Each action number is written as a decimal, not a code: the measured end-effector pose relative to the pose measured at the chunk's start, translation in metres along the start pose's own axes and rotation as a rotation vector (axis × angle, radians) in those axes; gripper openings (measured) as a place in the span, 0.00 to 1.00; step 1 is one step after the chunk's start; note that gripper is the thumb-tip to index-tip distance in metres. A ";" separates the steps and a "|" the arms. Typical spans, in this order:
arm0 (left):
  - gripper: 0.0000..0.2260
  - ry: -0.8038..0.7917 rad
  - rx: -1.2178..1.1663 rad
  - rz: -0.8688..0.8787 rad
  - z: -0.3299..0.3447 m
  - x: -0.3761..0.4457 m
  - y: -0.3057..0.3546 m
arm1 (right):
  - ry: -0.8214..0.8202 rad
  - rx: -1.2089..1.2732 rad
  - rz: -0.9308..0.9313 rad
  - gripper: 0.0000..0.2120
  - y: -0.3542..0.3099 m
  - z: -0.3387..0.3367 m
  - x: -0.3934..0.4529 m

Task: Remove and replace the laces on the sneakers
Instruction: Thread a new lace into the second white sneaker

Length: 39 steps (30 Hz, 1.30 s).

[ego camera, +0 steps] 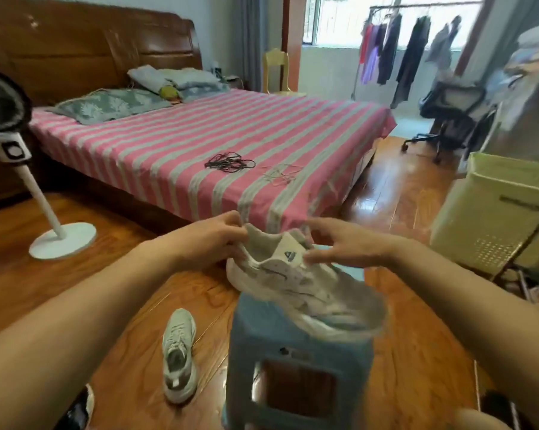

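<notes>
A white sneaker (pixel 305 293) rests on top of a blue plastic stool (pixel 296 361), its heel toward the bed and its toe pointing to the person's right. The left hand (pixel 212 240) grips the heel collar, fingers (pixel 231 232) curled and pinching its edge. The right hand (pixel 342 243) holds the tongue area, thumb and fingers pinching the material near the logo. The picture is blurred, so whether a lace is in the shoe cannot be told. A second sneaker (pixel 179 355), still laced, lies on the wooden floor (pixel 131 305) left of the stool. On the striped bed (pixel 200 144) lie a black lace bundle (pixel 229 162) and, just beside it, a pale lace bundle (pixel 282 175). A white fan (pixel 16 156) stands at the left.
</notes>
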<state>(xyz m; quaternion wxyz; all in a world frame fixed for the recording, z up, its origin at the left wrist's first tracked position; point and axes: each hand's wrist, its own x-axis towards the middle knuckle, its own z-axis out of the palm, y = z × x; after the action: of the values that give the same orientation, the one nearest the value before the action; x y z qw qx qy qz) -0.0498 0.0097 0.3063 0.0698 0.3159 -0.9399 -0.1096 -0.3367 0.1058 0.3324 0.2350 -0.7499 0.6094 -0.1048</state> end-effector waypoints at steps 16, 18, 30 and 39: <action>0.14 0.392 -0.840 -0.297 0.096 0.110 0.003 | 0.316 0.028 0.174 0.15 0.112 0.025 0.206; 0.17 0.412 -0.891 -0.292 0.108 0.114 -0.006 | 0.224 -0.122 0.123 0.21 0.123 0.022 0.263; 0.14 0.509 -1.084 -0.335 0.109 0.131 -0.019 | 0.179 -0.320 0.194 0.18 0.169 0.019 0.385; 0.20 0.559 -0.631 -0.359 0.068 0.110 0.016 | 0.639 0.256 -0.023 0.08 0.104 -0.020 0.173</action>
<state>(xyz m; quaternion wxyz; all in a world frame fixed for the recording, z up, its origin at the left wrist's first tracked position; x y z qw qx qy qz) -0.1598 -0.0346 0.2516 0.3936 0.4545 -0.7360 -0.3112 -0.3947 -0.0810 0.2777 0.1234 -0.6505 0.6256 -0.4126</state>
